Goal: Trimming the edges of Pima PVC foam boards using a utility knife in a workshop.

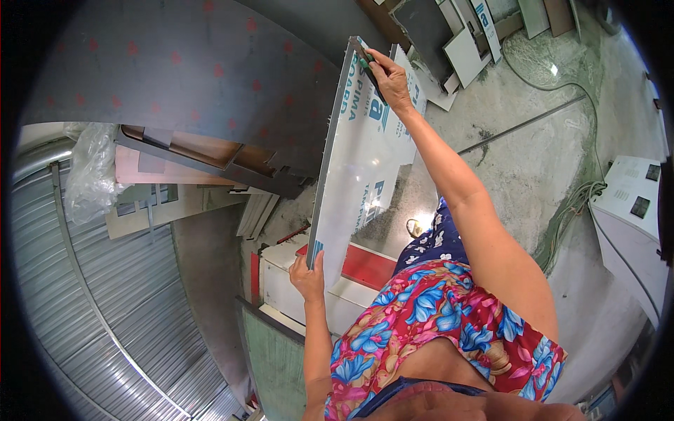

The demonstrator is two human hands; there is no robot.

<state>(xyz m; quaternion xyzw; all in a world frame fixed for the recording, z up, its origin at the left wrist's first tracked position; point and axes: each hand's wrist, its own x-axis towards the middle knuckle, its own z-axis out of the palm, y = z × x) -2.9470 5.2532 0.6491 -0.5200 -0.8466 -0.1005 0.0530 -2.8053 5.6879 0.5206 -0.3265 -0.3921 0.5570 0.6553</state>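
Observation:
A long white panel (356, 165) with a dark edge and a printed blue-and-white protective film stands tilted in front of me. My left hand (307, 279) is closed on its lower near corner, thumb and fingers gripping the edge. At the upper far end, my right hand (390, 81) is closed around a slim dark tool with a green part (364, 62). The tool lies against the panel's edge; its exact kind is hard to make out. A cutout breaks the panel's right side, with the floor showing through it.
Dark sheets with red marks (203, 70) lean at the left, near a clear plastic bag (93, 172). A white-and-red stand (281, 274) is below the panel, beside a greenish board (274, 358). Panel offcuts (467, 56) lean at the back. A cable (579, 189) runs across the floor at right.

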